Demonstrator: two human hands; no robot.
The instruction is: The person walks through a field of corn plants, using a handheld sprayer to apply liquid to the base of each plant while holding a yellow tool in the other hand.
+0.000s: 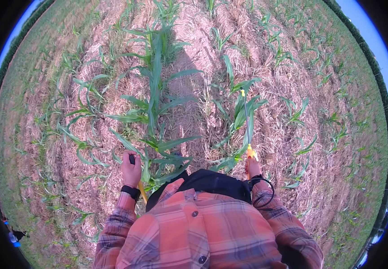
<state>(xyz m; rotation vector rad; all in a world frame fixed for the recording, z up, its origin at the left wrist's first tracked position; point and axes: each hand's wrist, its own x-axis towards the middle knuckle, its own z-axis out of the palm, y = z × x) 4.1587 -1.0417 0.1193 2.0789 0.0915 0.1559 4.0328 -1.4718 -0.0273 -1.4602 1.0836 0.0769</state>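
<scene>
My left hand (131, 168) is closed round a black handle (132, 159), whose end shows at the top of the fist. Below that hand a yellow bar (143, 193) runs down beside my body. At the right, my right hand (253, 167) grips the yellow handle of a spray wand (249, 151). The wand's thin dark tube points forward over corn leaves and ends in a yellow nozzle (243, 93). Green corn plants (156, 85) stand in a row ahead, between the hands and to the left of the wand.
Rows of young corn (297, 112) rise from soil covered with dry straw (109, 188) on both sides. A black cable (272, 193) loops by my right wrist. Far off at the lower left edge, a partly visible person (12, 234) appears small. Trees line the field's edge.
</scene>
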